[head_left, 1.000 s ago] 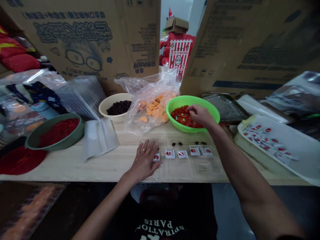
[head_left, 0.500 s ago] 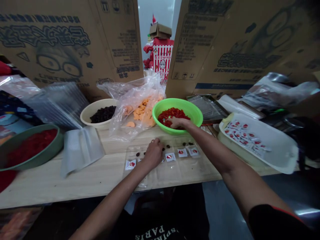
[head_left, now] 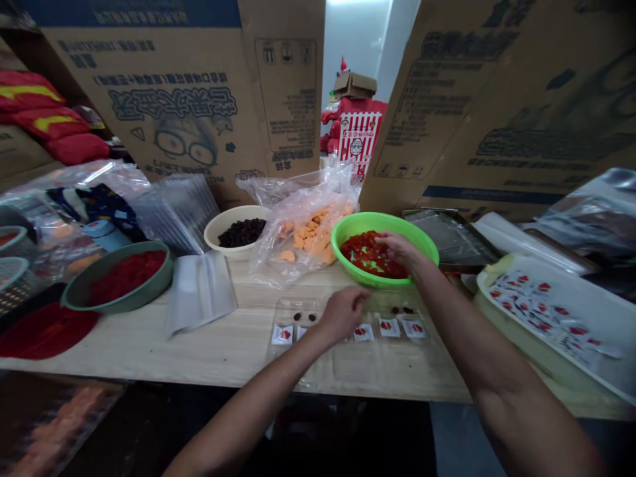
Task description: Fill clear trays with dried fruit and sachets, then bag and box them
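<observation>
My right hand (head_left: 397, 249) is over the red diced pieces (head_left: 365, 250) in a bright green basin (head_left: 422, 237). Its fingers are drawn together; whatever they grip is hard to make out. Just in front of the basin, my left hand (head_left: 345, 310) hovers over a clear plastic tray (head_left: 355, 364) with its fingers curled and thumb close to them. Anything between those fingertips is too small to name. A row of small white packets with red print (head_left: 389, 327) lies in the tray's compartments. Dark raisin-like pieces (head_left: 297, 317) sit behind the packets, and my left hand hides some compartments.
Left of the basin are a bag of orange pieces (head_left: 311, 232), a cream bowl of dark pieces (head_left: 211, 232), stacked clear trays (head_left: 173, 205) and a dull green bowl (head_left: 124, 301). A white tub of packets (head_left: 603, 318) stands right. Cardboard boxes (head_left: 278, 119) wall the back.
The view has swung left, so everything appears further right. My left hand has moved rightward along the tray. My right hand has shifted to the right within the basin, and more green bottom shows.
</observation>
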Available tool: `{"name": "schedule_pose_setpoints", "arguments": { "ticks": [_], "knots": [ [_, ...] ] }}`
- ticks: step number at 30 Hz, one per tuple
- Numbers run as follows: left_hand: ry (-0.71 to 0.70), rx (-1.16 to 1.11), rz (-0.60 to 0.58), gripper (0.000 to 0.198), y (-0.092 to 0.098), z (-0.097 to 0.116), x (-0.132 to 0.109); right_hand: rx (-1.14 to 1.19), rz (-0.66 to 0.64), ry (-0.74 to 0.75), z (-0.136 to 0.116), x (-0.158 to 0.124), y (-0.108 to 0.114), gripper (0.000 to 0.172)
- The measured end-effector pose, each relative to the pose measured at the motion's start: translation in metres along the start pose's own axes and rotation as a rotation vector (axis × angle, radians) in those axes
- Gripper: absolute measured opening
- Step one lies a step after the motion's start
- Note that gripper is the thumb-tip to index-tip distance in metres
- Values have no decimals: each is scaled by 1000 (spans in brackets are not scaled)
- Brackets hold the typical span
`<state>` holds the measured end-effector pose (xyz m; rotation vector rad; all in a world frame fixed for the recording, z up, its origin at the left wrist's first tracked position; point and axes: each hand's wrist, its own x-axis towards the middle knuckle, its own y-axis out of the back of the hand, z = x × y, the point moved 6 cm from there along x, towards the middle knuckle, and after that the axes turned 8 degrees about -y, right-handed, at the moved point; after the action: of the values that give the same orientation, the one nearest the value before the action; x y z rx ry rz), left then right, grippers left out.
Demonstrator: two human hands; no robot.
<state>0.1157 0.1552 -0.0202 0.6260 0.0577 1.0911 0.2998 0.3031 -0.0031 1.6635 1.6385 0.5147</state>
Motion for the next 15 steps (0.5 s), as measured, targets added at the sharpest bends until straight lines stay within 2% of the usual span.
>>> {"name": "schedule_pose_setpoints", "arguments": {
  "ticks": [3,4,6,8,10,15],
  "knots": [
    [286,-425,208,17,46,-22,-1,248,-72,69,-25,-26,0,19],
    [324,-534,268,15,59,-25,0,342,-139,113,-38,-39,-9,22],
    [337,-652,369,26,83,-27,2,457,-301,213,-68,-69,-37,26],
    [327,-669,403,38,100,-30,2,403,-396,280,-93,-96,-70,25],
    [355,-652,404,36,113,-39,-5,302,-405,297,-108,-112,-100,20],
    [464,-575,457,16,143,-81,-47,212,-417,276,-116,-114,-154,9]
  ]
}}
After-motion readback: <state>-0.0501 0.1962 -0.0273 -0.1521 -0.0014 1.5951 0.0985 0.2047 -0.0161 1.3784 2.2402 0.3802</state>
